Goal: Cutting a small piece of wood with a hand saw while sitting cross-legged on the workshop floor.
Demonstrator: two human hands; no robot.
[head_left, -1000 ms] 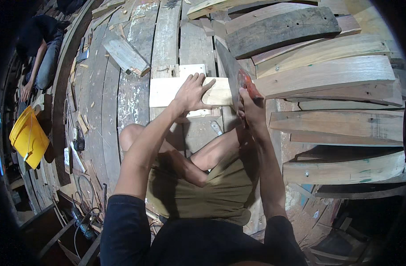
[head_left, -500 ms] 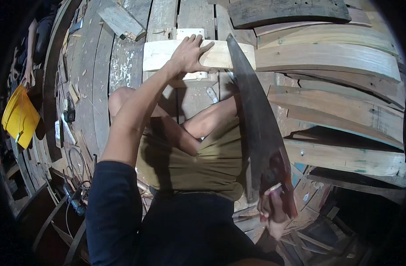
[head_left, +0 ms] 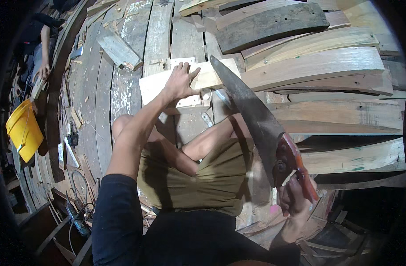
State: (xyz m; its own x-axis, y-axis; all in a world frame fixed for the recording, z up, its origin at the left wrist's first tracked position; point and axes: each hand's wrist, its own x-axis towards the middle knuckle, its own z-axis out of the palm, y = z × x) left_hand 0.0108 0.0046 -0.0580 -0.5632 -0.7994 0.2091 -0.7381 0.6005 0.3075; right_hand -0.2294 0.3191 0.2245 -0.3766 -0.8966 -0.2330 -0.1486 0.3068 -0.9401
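A pale wooden board lies at a slant across a small wooden block with light plates. My left hand holds the board from above, fingers over its far edge and thumb spread to the right. In my right hand is the red-brown handle of a handsaw, fingers wrapped round it. The blade points up and left, its tip over the board's right part. Whether the teeth touch the wood I cannot tell.
Several curved planks are stacked along the right side. A loose wood offcut lies at the far left of the board. Further left are a yellow bucket, a corded power tool and another person's hand.
The board has turned, its right end now farther away than its left. The saw leans more to the left, its handle farther right and higher. My left hand stays on the board.
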